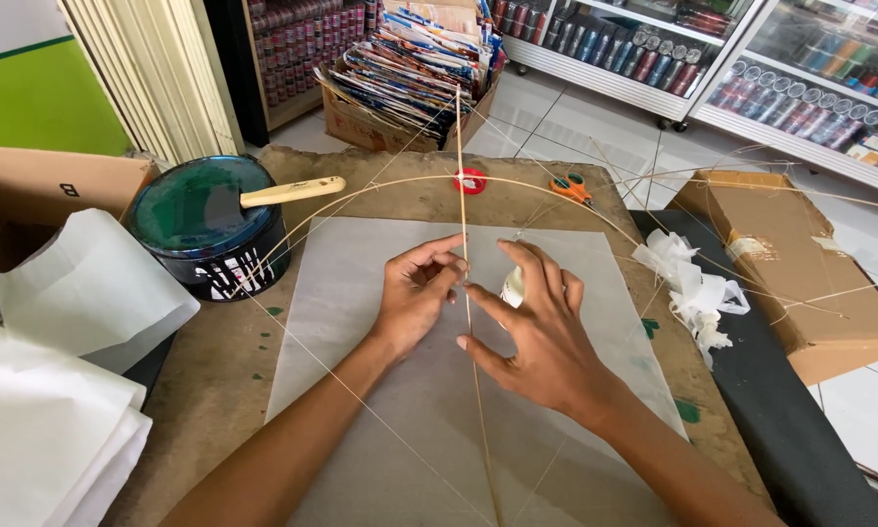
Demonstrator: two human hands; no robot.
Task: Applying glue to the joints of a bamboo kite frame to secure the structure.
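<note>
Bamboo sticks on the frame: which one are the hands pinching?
The straight upright stick down the middle, pinched by the left hand and right hand; the bowed stick arcs untouched above.

One head-worn view — looking steeply down and forward, close over the worktable (224, 390) — floor beyond.

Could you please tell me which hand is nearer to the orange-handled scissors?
Right. The right hand lies below the scissors, slightly left; the left hand sits farther left, beyond the upright bamboo stick.
</note>
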